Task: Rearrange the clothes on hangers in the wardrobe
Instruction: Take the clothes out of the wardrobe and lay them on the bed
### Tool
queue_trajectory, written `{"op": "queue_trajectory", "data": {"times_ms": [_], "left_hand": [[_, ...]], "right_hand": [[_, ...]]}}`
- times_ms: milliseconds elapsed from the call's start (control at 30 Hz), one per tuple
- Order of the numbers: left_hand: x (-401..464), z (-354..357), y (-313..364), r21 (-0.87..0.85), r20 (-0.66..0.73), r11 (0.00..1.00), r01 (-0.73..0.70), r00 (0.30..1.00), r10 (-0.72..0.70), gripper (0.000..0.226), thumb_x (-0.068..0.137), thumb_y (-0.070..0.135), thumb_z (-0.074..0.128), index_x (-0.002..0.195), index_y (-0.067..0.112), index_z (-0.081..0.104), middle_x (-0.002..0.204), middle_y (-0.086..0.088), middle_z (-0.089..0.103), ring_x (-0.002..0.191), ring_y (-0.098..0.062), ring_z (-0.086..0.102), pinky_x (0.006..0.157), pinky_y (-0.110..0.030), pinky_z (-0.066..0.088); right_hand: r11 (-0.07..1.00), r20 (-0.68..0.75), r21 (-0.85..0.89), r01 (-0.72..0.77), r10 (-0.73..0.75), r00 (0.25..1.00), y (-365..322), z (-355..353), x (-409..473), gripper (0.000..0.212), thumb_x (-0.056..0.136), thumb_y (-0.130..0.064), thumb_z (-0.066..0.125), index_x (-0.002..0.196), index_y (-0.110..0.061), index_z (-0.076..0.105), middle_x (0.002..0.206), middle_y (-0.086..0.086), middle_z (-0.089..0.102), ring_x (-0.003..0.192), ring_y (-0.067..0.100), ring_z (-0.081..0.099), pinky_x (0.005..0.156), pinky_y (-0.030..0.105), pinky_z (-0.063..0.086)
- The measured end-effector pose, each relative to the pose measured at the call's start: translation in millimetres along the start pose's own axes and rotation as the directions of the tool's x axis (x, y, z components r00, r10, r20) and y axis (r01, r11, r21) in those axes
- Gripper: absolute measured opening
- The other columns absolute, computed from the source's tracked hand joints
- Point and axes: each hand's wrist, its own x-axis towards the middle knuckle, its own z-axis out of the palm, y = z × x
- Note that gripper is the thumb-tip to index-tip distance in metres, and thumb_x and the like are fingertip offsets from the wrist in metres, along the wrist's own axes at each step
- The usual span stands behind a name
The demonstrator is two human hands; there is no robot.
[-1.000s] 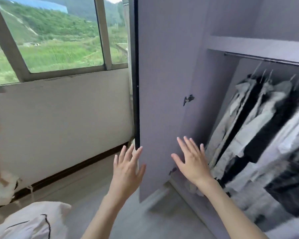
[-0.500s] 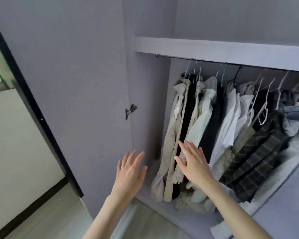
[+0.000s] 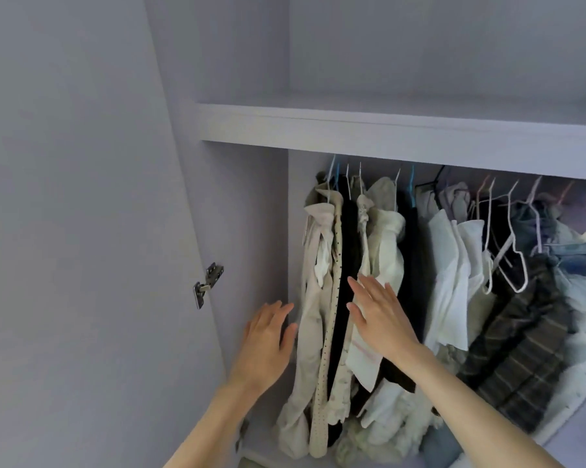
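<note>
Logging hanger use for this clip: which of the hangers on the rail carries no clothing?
The white wire hanger right of the white shirts, hanging bare in front of the plaid garment. Every other hanger in view has clothing draped over it.

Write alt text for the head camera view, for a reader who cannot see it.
Two bare hands, fingers straight, reach into an open lilac wardrobe: the right hand is at the hanging pale cream and black clothes, the left hand hovers beside them. Farther right hang white shirts, a dark plaid garment and empty white wire hangers.
</note>
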Motion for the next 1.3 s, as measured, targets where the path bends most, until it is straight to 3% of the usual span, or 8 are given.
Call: {"op": "queue_trajectory", "data": {"times_ms": [100,233,367,633,867,1000,1167,1300], "left_hand": [[27,8,5,-0.014,-0.008,0.999,-0.043,0.999,0.043,0.045,0.099,0.033,0.035,0.142,0.022,0.034,0.148,0.001,0.034,0.138,-0.016,0.024,0.115,-0.031,0.018],[77,8,20,-0.069,-0.076,0.996,-0.063,0.995,0.058,0.043,0.099,0.029,0.037,0.140,0.018,0.036,0.143,0.000,0.038,0.133,-0.015,0.032,0.109,-0.021,0.020],[131,11,39,-0.172,-0.146,0.984,-0.035,0.989,0.010,0.042,0.099,0.024,0.039,0.140,0.015,0.036,0.140,-0.003,0.042,0.129,-0.016,0.037,0.097,-0.012,0.020],[195,42,53,-0.243,-0.104,0.967,0.072,0.990,-0.100,0.050,0.099,0.032,0.039,0.144,0.013,0.028,0.146,-0.006,0.035,0.134,-0.016,0.031,0.098,-0.010,0.017],[228,56,57,-0.097,-0.180,0.989,0.113,0.975,-0.129,0.046,0.098,0.021,0.042,0.140,0.007,0.034,0.134,-0.012,0.044,0.120,-0.027,0.046,0.094,-0.032,0.040],[241,58,53,-0.082,-0.205,0.983,0.166,0.962,-0.180,0.049,0.096,0.032,0.047,0.136,0.007,0.038,0.126,-0.012,0.047,0.112,-0.028,0.050,0.089,-0.040,0.046],[249,60,50,-0.172,-0.259,0.960,0.222,0.930,-0.262,0.037,0.099,0.024,0.041,0.126,0.000,0.048,0.118,-0.018,0.053,0.098,-0.031,0.055,0.081,-0.035,0.045],[248,52,41,-0.272,-0.347,0.946,0.175,0.899,-0.266,0.025,0.099,0.015,0.039,0.106,-0.004,0.053,0.098,-0.021,0.056,0.077,-0.024,0.051,0.065,-0.026,0.037]], "right_hand": [[0.996,-0.111,0.068,0.052,-0.045,0.993,13,0,35,0.048,0.101,-0.026,0.033,0.146,-0.012,0.026,0.154,0.009,0.020,0.143,0.021,0.016,0.114,0.027,0.001],[0.990,-0.263,0.030,0.139,-0.127,0.956,29,-2,93,0.039,0.093,-0.011,0.050,0.131,-0.001,0.050,0.137,0.019,0.047,0.131,0.035,0.041,0.110,0.045,0.026],[0.975,-0.236,-0.107,0.194,-0.215,0.948,43,0,143,0.046,0.089,-0.023,0.033,0.116,-0.003,0.063,0.121,0.015,0.062,0.116,0.032,0.056,0.097,0.050,0.040],[0.948,-0.173,-0.172,0.268,-0.297,0.939,85,24,162,0.047,0.089,-0.023,0.032,0.126,-0.009,0.057,0.134,0.006,0.054,0.131,0.025,0.042,0.102,0.049,0.040],[0.948,-0.147,-0.189,0.255,-0.284,0.947,113,29,161,0.048,0.093,-0.029,0.030,0.133,-0.013,0.050,0.139,0.004,0.048,0.136,0.023,0.031,0.108,0.043,0.022],[0.955,-0.143,-0.173,0.240,-0.265,0.953,111,31,162,0.057,0.100,-0.042,0.012,0.132,-0.014,0.051,0.140,0.005,0.048,0.136,0.023,0.029,0.109,0.045,0.020],[0.950,-0.157,-0.181,0.254,-0.283,0.946,97,35,161,0.060,0.099,-0.048,0.011,0.133,-0.018,0.050,0.141,0.005,0.047,0.136,0.026,0.033,0.109,0.050,0.018],[0.946,-0.201,-0.182,0.270,-0.304,0.931,93,40,163,0.051,0.096,-0.046,0.028,0.132,-0.018,0.051,0.140,0.004,0.048,0.137,0.025,0.030,0.108,0.050,0.021]]}}
